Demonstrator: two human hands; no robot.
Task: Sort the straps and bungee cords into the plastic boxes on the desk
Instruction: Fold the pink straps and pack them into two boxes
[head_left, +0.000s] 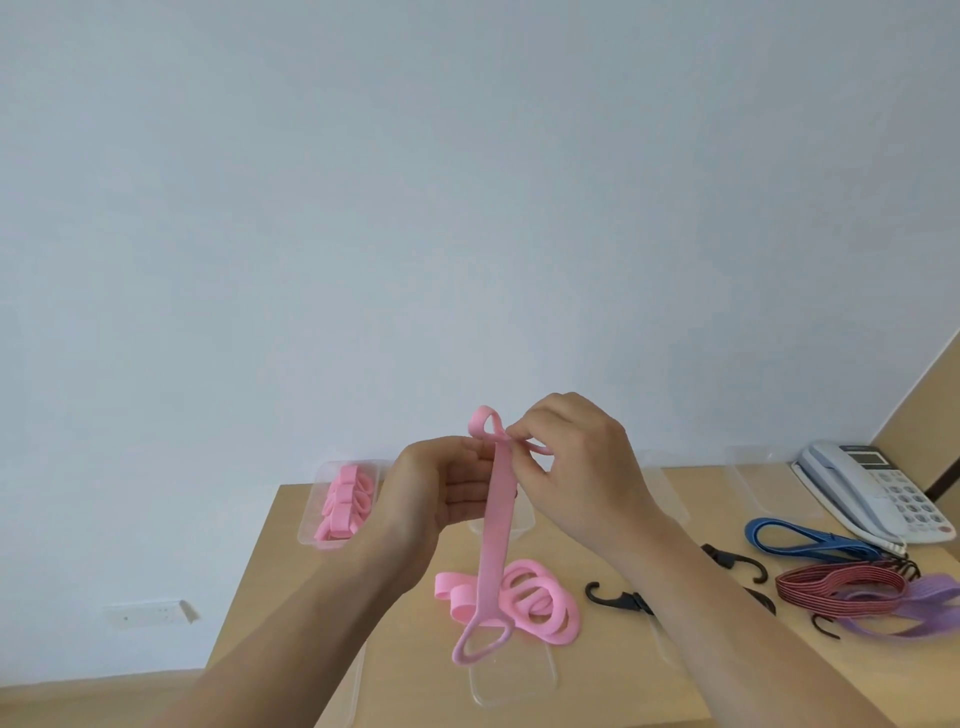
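**Hands, pose.** Both forearms are raised over the bench (285, 561), and the hands meet in mid-air above its middle.
- Left hand (441, 483): palm turned inward. Its fingers (467, 488) are curled against the upper length of the pink strap (493, 530), just below the top loop.
- Right hand (576, 462): back toward the camera. Its fingers (524, 431) are bunched with the thumb, pinching the strap at its top fold.

**Task item, location.** The pink strap is held clear of the bench. It hangs nearly straight down from the two grips, with a small loop above the fingers and an open loop at the lower end.

**Other stock.**
- Plastic box (310, 512), far left: holds folded pink straps.
- Loose pink straps (540, 603): heaped on the bench behind the hanging end.
- Black hook (618, 600): lies right of the heap.
- Blue bungee cord (810, 540), red bungee cord (841, 584) and purple strap (919, 603): lie at the right.
- Telephone (872, 493): sits at the far right corner.
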